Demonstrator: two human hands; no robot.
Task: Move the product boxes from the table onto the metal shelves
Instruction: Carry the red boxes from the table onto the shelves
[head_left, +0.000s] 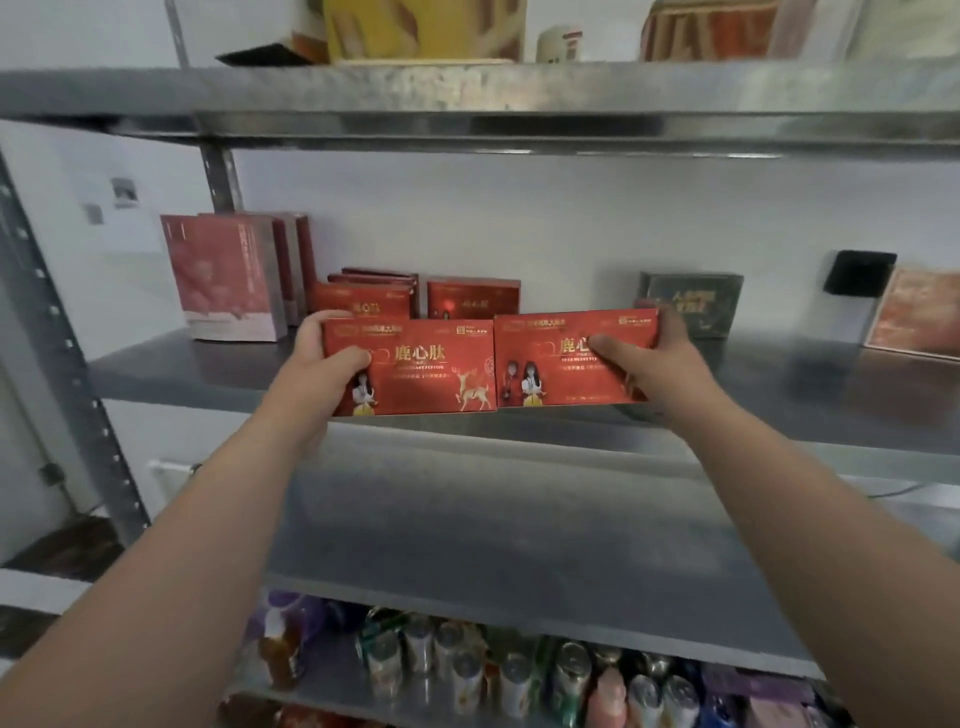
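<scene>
Two red product boxes with gold lettering stand upright side by side at the front edge of the middle metal shelf (208, 374). My left hand (324, 364) grips the left red box (421, 366) at its left end, thumb on the front face. My right hand (649, 364) grips the right red box (550, 358) at its right end, thumb across the front. Behind them, further red boxes (363, 299) of the same kind stand against the wall.
Tall pink-red boxes (228, 275) stand at the shelf's back left, a dark box (691, 301) and an orange box (919, 312) at the back right. The shelf above (467, 98) carries yellow and red packages. Cans and bottles (467, 665) fill the lowest shelf. A perforated upright (62, 353) stands left.
</scene>
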